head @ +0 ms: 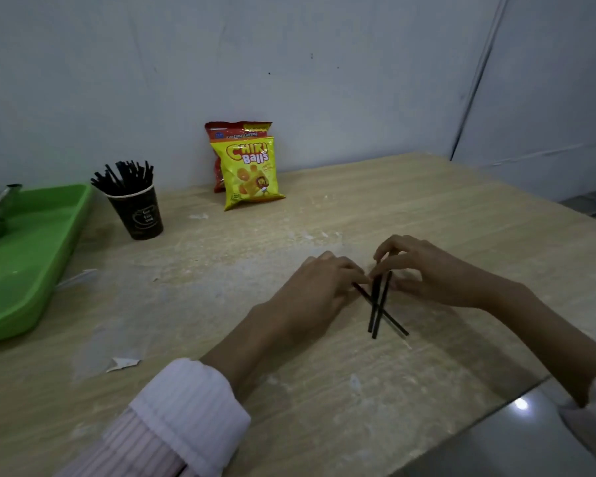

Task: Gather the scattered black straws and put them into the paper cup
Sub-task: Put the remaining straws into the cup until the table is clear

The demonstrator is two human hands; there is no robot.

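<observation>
Left hand (319,287) and right hand (424,270) pinch three crossed straws (379,306) on the table (324,390). Cup (139,211) of straws, tray (31,256) and snack bags (246,166) stand well apart, leftward.

I see three thin black straws (379,306) lying crossed on the table at four o'clock. The dark paper cup (137,213) stands upright at ten o'clock, already bristling with black straws.

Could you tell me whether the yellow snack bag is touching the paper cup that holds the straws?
Apart. The head view shows bare table between the paper cup and the yellow snack bag.
</observation>
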